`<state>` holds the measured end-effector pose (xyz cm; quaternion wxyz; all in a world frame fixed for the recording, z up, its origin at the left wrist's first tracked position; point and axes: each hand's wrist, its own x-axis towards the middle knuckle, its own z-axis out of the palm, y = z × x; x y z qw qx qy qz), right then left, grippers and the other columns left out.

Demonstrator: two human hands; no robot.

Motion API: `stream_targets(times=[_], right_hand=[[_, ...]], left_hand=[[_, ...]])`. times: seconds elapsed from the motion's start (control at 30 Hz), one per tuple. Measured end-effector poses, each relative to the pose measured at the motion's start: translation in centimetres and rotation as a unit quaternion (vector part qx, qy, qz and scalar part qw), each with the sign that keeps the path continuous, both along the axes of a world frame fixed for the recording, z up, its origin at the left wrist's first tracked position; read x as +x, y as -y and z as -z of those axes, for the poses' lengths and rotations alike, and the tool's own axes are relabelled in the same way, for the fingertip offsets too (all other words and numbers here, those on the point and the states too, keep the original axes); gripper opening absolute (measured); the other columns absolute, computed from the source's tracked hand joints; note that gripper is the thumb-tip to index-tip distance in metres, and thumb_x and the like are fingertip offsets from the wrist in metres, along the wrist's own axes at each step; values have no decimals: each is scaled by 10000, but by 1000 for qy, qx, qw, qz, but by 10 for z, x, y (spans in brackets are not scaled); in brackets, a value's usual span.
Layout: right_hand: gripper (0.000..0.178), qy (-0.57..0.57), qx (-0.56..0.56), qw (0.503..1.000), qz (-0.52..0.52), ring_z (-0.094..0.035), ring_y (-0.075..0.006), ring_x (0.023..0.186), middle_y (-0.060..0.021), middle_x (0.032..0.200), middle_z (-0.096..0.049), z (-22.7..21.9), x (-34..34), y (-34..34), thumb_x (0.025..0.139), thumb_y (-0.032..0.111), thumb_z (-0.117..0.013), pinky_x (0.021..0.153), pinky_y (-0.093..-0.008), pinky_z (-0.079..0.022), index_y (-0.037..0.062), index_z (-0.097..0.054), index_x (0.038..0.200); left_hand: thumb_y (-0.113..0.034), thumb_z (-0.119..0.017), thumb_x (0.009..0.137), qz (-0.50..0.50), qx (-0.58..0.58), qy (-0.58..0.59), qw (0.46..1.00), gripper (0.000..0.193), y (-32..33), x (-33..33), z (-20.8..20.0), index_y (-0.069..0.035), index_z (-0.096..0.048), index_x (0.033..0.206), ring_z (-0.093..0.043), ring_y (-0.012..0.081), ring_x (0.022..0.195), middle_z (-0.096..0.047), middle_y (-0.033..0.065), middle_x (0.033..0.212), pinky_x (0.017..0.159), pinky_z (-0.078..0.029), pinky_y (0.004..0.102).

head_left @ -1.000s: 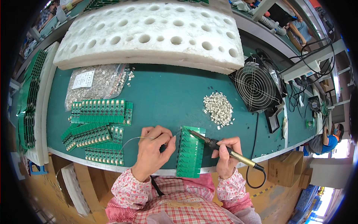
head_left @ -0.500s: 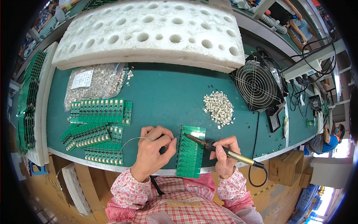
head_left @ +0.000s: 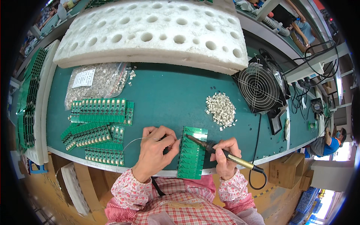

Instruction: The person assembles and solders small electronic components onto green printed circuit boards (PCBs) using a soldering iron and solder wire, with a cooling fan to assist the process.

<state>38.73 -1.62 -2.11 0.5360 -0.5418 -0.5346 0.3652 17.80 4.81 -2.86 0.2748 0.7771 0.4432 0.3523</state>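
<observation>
In the head view, your right hand has its grip closed around the soldering iron, thumb and fingers clamped on the handle, with the shaft slanting up and left across the green circuit board. A second ago the iron's tip was a little higher and further right on that board; now it is at the upper part near the left edge, almost as it was half a second ago. Whether the tip actually touches, you cannot tell from here

Your left hand is just left of the board, its grip pinched together on a thin solder wire. The wire's trailing length bows upward more than it did a second ago, when it ran straighter

The board lies between your hands, long side pointing at you, its near end over the edge of the surface, in the same place as before

Around you, the pile of small white parts, the stacked boards on your left, the clear bag of parts, the black fan and the white foam block all keep their places
</observation>
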Motion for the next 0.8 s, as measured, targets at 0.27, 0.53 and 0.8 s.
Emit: stream_targets(times=[0.27,0.53,0.8], right_hand=[[118,-3,5,1000,-2,-559,-97,515,-63,638,-592,1,0,0,880,69,-586,480,-236,-449,-21,-512,897],[148,-48,-15,998,48,-564,-100,514,-74,649,-610,2,-1,1,884,108,-589,479,-240,-447,-19,-515,892],[144,-37,-18,999,29,-573,-101,521,-73,642,-609,-1,1,-1,881,104,-588,485,-239,-453,-20,-515,889]], left_hand=[[-42,-685,736,-2,4,7,1000,107,0,0,1,-33,-596,677,-554,193,723,-613,14,807,772,-367,333],[-41,-683,745,-7,6,3,1000,99,0,1,1,-30,-601,690,-555,181,711,-614,19,804,771,-368,328],[-54,-688,745,-3,4,-3,1000,90,0,1,0,-41,-614,696,-557,176,718,-617,11,817,778,-362,326]])
